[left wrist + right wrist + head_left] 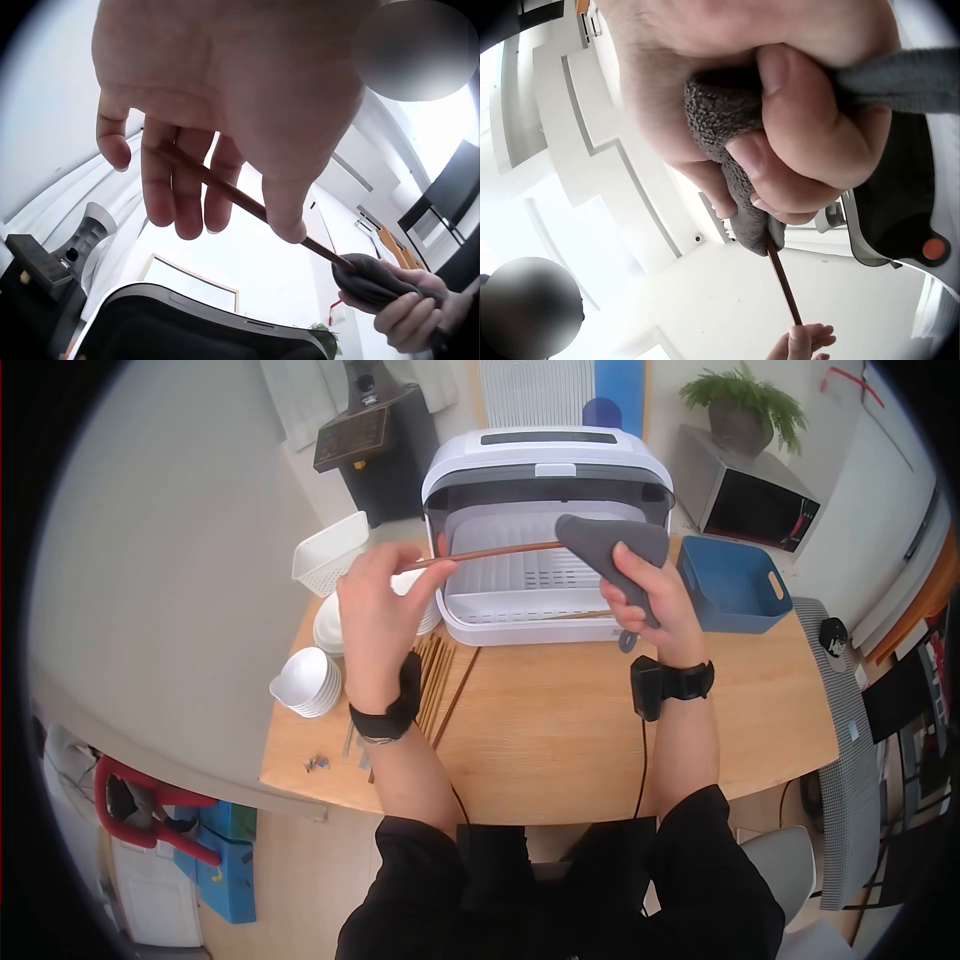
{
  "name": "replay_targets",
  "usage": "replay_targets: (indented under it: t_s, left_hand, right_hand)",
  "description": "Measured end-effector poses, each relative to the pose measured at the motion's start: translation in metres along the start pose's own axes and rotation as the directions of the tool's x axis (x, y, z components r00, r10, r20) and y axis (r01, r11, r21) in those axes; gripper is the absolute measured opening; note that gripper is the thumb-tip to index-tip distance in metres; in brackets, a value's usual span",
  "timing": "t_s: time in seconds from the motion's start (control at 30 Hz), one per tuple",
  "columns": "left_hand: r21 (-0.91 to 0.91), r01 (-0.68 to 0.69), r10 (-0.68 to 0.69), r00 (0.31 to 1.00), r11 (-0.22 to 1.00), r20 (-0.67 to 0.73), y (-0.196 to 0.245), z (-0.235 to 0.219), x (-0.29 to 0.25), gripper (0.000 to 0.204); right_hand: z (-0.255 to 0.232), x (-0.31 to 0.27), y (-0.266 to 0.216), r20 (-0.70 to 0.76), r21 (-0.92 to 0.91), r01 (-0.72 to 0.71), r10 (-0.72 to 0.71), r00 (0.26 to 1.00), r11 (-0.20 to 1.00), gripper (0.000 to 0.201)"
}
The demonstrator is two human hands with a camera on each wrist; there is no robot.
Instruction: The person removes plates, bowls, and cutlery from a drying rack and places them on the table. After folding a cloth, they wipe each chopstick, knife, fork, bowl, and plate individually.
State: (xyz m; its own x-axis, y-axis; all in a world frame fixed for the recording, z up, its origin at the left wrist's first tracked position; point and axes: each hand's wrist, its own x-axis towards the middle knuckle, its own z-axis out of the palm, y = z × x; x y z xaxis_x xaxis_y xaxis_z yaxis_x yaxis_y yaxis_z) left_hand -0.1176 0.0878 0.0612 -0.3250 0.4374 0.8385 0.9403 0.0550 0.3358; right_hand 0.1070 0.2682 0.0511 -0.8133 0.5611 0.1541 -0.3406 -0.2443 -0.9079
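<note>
My left hand [378, 620] pinches one end of a brown chopstick [500, 551] between thumb and fingers, above the table. The chopstick's other end runs into a grey cloth [610, 548], which my right hand [655, 600] grips. In the right wrist view the cloth [724, 124] looks fuzzy and is bunched round the chopstick [784, 281], hiding its tip. The left wrist view shows the chopstick [232, 195] lying across the fingers, with the thumb against it. More chopsticks [434, 678] lie on the table below my left wrist.
A white dish cabinet [520, 632] with a raised dark lid stands behind my hands on the wooden table [560, 730]. To the left are stacked white bowls [310, 685], white plates [327, 628] and a white basket [330, 550]. A blue bin [735, 615] stands right, before a microwave [755, 505].
</note>
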Motion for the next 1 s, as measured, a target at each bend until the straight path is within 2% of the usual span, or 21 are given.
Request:
replay_targets:
  t_s: [0.03, 0.07, 0.13, 0.17, 0.23, 0.27, 0.33, 0.4, 0.43, 0.47, 0.5, 0.53, 0.57, 0.6, 0.67, 0.7, 0.73, 0.8, 0.83, 0.87, 1.0]
  left_hand:
    - [-0.015, 0.115, -0.114, 0.993, 0.993, 0.040, -0.004, -0.005, -0.001, 0.025]
    - [-0.011, 0.117, -0.116, 0.993, 0.993, 0.031, -0.005, -0.006, 0.000, 0.025]
    - [-0.283, 0.279, -0.251, 0.959, 0.918, 0.131, -0.005, -0.006, -0.001, 0.026]
    - [-0.466, 0.307, -0.254, 0.951, 0.830, 0.174, -0.005, 0.000, -0.003, 0.026]
    - [-0.446, 0.317, -0.128, 0.906, 0.837, 0.404, 0.008, 0.006, -0.004, 0.029]
    - [-0.474, 0.305, -0.064, 0.886, 0.826, 0.459, 0.016, 0.015, -0.004, 0.032]
    - [-0.504, 0.339, -0.096, 0.890, 0.794, 0.446, 0.036, 0.025, -0.005, 0.037]
    - [-0.328, 0.393, -0.181, 0.833, 0.859, 0.524, 0.039, 0.026, 0.000, 0.030]
    - [-0.318, 0.394, -0.189, 0.833, 0.862, 0.521, 0.039, 0.031, 0.000, 0.030]
    - [-0.280, 0.126, -0.054, 0.967, 0.952, 0.250, 0.037, 0.037, -0.002, 0.028]
    - [-0.158, -0.132, 0.130, 0.991, 0.979, -0.020, 0.037, 0.042, -0.005, 0.030]
    - [-0.148, -0.126, 0.125, 0.992, 0.981, -0.018, 0.044, 0.039, -0.006, 0.030]
    - [-0.128, -0.233, 0.231, 0.972, 0.964, -0.026, 0.056, 0.033, -0.004, 0.032]
    - [-0.106, -0.337, 0.336, 0.941, 0.935, -0.032, 0.068, 0.027, -0.004, 0.037]
    - [-0.246, -0.359, 0.395, 0.911, 0.900, 0.116, 0.097, 0.025, -0.016, 0.030]
    - [-0.238, -0.351, 0.386, 0.915, 0.906, 0.118, 0.104, 0.033, -0.024, 0.030]
    - [-0.259, -0.397, 0.433, 0.896, 0.881, 0.098, 0.110, 0.043, -0.031, 0.025]
    - [-0.269, -0.436, 0.469, 0.880, 0.859, 0.073, 0.116, 0.055, -0.039, 0.021]
    - [-0.266, -0.455, 0.480, 0.877, 0.850, 0.032, 0.117, 0.059, -0.041, 0.019]
    - [-0.261, -0.475, 0.489, 0.872, 0.840, -0.012, 0.119, 0.061, -0.043, 0.016]
    - [-0.229, -0.501, 0.513, 0.858, 0.834, -0.010, 0.135, 0.060, -0.055, 0.018]
  right_hand:
    - [-0.003, -0.001, -0.002, -0.014, 0.006, 0.042, -0.042, 0.999, 0.999, 0.031]
    - [-0.004, -0.001, -0.003, -0.004, 0.003, 0.043, -0.043, 0.999, 0.999, 0.031]
    - [-0.003, -0.003, -0.004, 0.004, 0.036, 0.047, -0.048, 0.999, 0.998, 0.030]
    - [-0.003, -0.004, -0.003, 0.026, 0.024, 0.037, -0.037, 0.999, 0.999, 0.027]
    - [-0.003, -0.002, 0.006, 0.114, -0.012, -0.015, 0.017, 0.993, 1.000, 0.030]
    - [0.000, 0.000, 0.009, 0.193, -0.047, -0.059, 0.067, 0.979, 0.997, 0.033]
    - [0.009, 0.002, 0.013, 0.245, -0.038, -0.047, 0.055, 0.968, 0.998, 0.033]
    - [0.015, 0.001, 0.011, 0.121, -0.111, 0.019, -0.005, 0.993, 0.994, 0.027]
    - [0.013, 0.000, 0.007, 0.082, -0.205, 0.031, -0.014, 0.997, 0.978, 0.032]
    - [0.016, 0.003, 0.010, 0.091, -0.200, 0.029, -0.010, 0.996, 0.979, 0.032]
    - [0.019, 0.005, 0.013, 0.058, -0.507, 0.227, -0.230, 0.971, 0.831, 0.037]
    - [0.021, 0.007, 0.017, 0.098, -0.754, 0.355, -0.439, 0.893, 0.553, 0.044]
    - [0.021, 0.014, 0.024, 0.202, -0.761, 0.495, -0.572, 0.795, 0.419, 0.054]
    - [0.021, 0.012, 0.024, 0.207, -0.754, 0.501, -0.570, 0.795, 0.425, 0.054]
    - [0.029, 0.002, 0.018, 0.204, -0.882, 0.356, -0.430, 0.880, 0.310, 0.056]
    - [0.032, 0.003, 0.022, 0.166, -0.820, 0.370, -0.438, 0.883, 0.436, 0.061]
    - [0.032, 0.005, 0.024, 0.175, -0.817, 0.374, -0.430, 0.886, 0.438, 0.061]
    - [0.030, 0.008, 0.027, 0.174, -0.910, 0.301, -0.395, 0.902, 0.287, 0.060]
    - [0.033, 0.005, 0.029, 0.114, -0.920, 0.250, -0.405, 0.907, 0.302, 0.065]
    - [0.032, 0.009, 0.029, 0.129, -0.918, 0.261, -0.398, 0.908, 0.299, 0.065]
    - [0.013, 0.025, 0.035, 0.063, -0.951, 0.207, -0.508, 0.859, 0.232, 0.066]
